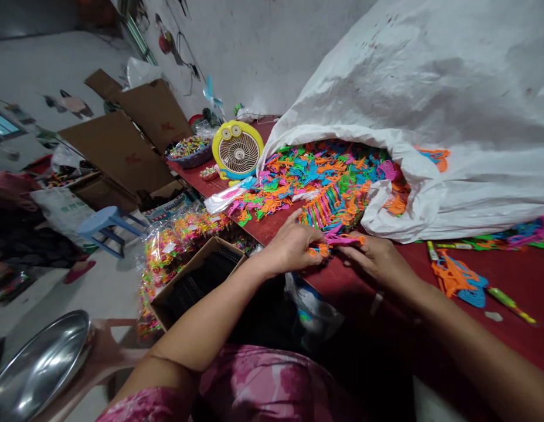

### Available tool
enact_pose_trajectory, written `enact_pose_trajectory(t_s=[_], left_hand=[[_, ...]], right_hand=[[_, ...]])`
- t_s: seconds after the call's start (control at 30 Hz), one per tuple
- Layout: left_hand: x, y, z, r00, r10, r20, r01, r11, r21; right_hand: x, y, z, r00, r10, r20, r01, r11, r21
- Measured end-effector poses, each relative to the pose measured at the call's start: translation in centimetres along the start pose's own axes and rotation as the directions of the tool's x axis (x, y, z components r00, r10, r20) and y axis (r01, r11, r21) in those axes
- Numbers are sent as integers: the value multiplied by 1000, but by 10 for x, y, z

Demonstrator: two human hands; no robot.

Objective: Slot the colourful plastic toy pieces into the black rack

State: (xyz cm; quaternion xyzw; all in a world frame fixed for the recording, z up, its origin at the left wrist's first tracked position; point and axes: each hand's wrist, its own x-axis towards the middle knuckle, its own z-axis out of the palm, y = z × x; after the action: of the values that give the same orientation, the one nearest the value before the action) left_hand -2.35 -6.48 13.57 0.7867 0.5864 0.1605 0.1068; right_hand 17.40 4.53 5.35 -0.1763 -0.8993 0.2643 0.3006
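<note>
My left hand (293, 243) is closed at the front edge of the red table (272, 227), its fingers curled round small orange plastic pieces (319, 251). Facing it, my right hand (375, 259) pinches a thin pink and orange plastic piece (344, 239) between thumb and fingers. The two hands nearly meet. Just beyond them lies a tight row of multicoloured plastic pieces (327, 205), stacked side by side. Behind that, a loose heap of similar pieces (302, 170) spills from the mouth of a large white sack (412, 88). The exact shape of the held pieces is partly hidden by my fingers.
A yellow fan (239, 151) stands behind the heap, near a basin of small colourful items (190, 151). Orange and blue pieces (459, 278) lie right of my forearm. Below left are an open carton (199, 278), filled plastic bags (166, 249) and a blue stool (107, 223).
</note>
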Motion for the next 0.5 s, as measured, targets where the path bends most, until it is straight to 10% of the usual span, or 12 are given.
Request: enact_pose_trajectory(t_s=[0.5], left_hand=[[2, 0, -1, 1000, 8, 26, -8, 1000, 12]], right_hand=[[5, -2, -11, 995, 12, 97, 0, 993, -121]])
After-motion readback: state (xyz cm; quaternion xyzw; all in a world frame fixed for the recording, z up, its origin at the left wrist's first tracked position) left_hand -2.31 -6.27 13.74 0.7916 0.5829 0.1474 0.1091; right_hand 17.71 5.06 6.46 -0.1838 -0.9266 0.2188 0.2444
